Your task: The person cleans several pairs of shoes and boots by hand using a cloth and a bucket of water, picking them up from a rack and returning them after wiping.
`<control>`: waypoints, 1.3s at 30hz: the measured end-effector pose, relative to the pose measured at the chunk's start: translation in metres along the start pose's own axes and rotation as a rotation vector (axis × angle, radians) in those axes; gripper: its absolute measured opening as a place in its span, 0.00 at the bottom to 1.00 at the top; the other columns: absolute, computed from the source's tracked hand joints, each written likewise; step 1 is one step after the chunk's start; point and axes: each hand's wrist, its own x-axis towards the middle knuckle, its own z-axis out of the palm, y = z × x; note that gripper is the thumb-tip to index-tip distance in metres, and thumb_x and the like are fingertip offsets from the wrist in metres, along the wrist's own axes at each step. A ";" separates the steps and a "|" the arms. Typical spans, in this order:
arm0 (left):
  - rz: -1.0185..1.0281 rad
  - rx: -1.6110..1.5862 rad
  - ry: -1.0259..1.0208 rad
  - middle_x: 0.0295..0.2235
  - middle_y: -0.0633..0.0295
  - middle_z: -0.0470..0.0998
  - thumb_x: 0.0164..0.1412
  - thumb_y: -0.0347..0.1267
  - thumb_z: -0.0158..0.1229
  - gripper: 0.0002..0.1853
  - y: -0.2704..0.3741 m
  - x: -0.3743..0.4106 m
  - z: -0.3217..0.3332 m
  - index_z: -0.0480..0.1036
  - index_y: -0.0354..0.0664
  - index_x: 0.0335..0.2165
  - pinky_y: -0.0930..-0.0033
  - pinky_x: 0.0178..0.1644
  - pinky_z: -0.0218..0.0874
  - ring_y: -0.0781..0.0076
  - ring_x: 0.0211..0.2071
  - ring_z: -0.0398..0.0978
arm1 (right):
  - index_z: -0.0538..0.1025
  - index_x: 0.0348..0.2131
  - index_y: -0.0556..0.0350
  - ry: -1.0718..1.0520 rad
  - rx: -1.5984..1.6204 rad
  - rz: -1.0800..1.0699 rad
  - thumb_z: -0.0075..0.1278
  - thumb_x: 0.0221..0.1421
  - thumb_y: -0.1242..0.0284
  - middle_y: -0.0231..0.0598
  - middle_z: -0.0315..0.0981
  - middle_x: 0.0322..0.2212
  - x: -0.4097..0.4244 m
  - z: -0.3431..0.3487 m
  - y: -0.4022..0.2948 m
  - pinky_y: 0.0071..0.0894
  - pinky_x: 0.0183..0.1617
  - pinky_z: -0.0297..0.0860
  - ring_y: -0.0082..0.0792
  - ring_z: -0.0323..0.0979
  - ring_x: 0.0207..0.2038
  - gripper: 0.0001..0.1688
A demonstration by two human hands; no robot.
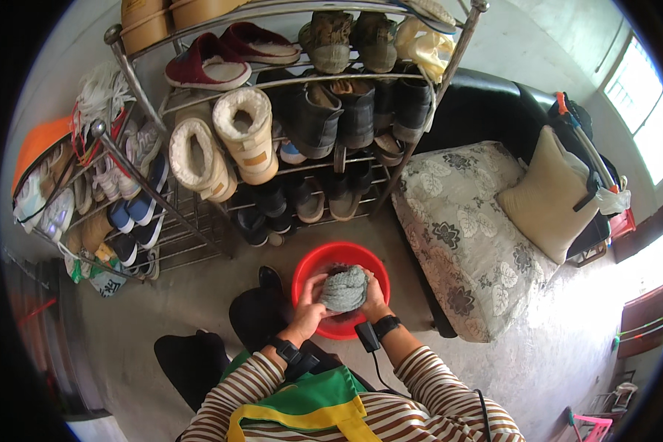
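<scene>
Between my two hands is a bunched grey knitted item (343, 289), held over a red plastic basin (384, 276) on the floor. My left hand (310, 305) grips its left side, with the thumb near its lower edge. On the right side, my right hand (373, 294) closes around it. Something dark lies in the basin beneath the knitted item, too covered to name. Both wrists carry black straps with small devices, and a cable runs from the right one.
A metal shoe rack (309, 77) full of shoes stands just beyond the basin. Another shoe rack (160, 204) is at the left. To the right is a black sofa (475, 105) with a floral cover (464, 237) and a beige pillow (550, 196).
</scene>
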 end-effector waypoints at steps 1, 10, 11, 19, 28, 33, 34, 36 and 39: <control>-0.024 -0.078 0.010 0.54 0.51 0.63 0.44 0.17 0.39 0.35 0.001 0.002 -0.004 0.56 0.40 0.56 0.41 0.53 0.64 0.49 0.55 0.64 | 0.72 0.41 0.51 -0.082 0.020 -0.019 0.34 0.65 0.64 0.33 0.75 0.36 0.000 0.005 -0.002 0.35 0.49 0.69 0.34 0.73 0.41 0.16; -0.321 -0.396 -0.050 0.49 0.61 0.71 0.61 0.56 0.46 0.32 -0.008 0.017 -0.017 0.67 0.44 0.52 0.57 0.56 0.59 0.64 0.51 0.68 | 0.71 0.43 0.48 -0.045 -0.038 -0.079 0.47 0.59 0.65 0.32 0.73 0.34 -0.014 0.050 -0.023 0.34 0.42 0.71 0.33 0.72 0.36 0.13; -0.381 -0.451 -0.077 0.49 0.62 0.71 0.60 0.59 0.46 0.34 -0.011 0.020 -0.019 0.67 0.45 0.52 0.57 0.56 0.59 0.65 0.51 0.68 | 0.71 0.43 0.47 -0.028 -0.063 -0.084 0.47 0.59 0.66 0.32 0.73 0.34 -0.016 0.053 -0.021 0.34 0.42 0.71 0.33 0.72 0.36 0.12; -0.421 -0.132 -0.349 0.50 0.64 0.70 0.56 0.48 0.60 0.34 -0.017 0.017 -0.023 0.60 0.46 0.56 0.63 0.56 0.60 0.69 0.50 0.69 | 0.71 0.38 0.53 -0.136 -0.345 -0.109 0.49 0.56 0.79 0.30 0.71 0.31 -0.017 0.074 -0.029 0.23 0.37 0.69 0.23 0.70 0.32 0.07; 0.186 1.105 -0.144 0.40 0.40 0.75 0.39 0.38 0.71 0.37 -0.022 0.027 -0.013 0.67 0.31 0.47 0.57 0.45 0.65 0.49 0.40 0.75 | 0.75 0.33 0.56 0.072 -1.349 -0.337 0.55 0.51 0.73 0.41 0.75 0.27 0.010 0.023 0.000 0.32 0.37 0.71 0.35 0.75 0.31 0.08; 0.076 1.478 -0.041 0.39 0.40 0.73 0.42 0.35 0.68 0.36 -0.011 0.017 0.001 0.61 0.35 0.49 0.50 0.44 0.65 0.43 0.42 0.73 | 0.73 0.38 0.57 0.196 -1.685 -0.289 0.52 0.51 0.67 0.59 0.75 0.31 0.019 0.026 0.018 0.47 0.40 0.71 0.57 0.75 0.37 0.16; 0.078 1.504 0.014 0.39 0.40 0.73 0.42 0.36 0.68 0.36 -0.012 0.015 0.001 0.61 0.35 0.49 0.50 0.44 0.65 0.43 0.42 0.73 | 0.72 0.39 0.58 0.211 -1.710 -0.281 0.52 0.51 0.66 0.60 0.75 0.33 0.021 0.030 0.019 0.47 0.41 0.71 0.57 0.74 0.38 0.18; 0.104 1.504 0.103 0.40 0.38 0.72 0.42 0.36 0.66 0.36 -0.011 0.015 0.003 0.60 0.35 0.48 0.50 0.45 0.65 0.43 0.43 0.72 | 0.70 0.41 0.59 0.221 -1.693 -0.301 0.54 0.51 0.64 0.62 0.74 0.34 0.021 0.037 0.018 0.47 0.42 0.71 0.58 0.74 0.39 0.21; 0.186 1.371 0.088 0.39 0.38 0.73 0.43 0.37 0.63 0.33 -0.018 0.019 -0.012 0.61 0.32 0.46 0.52 0.46 0.65 0.44 0.43 0.72 | 0.68 0.48 0.59 0.143 -1.586 -0.194 0.54 0.52 0.61 0.57 0.74 0.40 0.018 0.038 0.006 0.41 0.48 0.69 0.53 0.73 0.44 0.28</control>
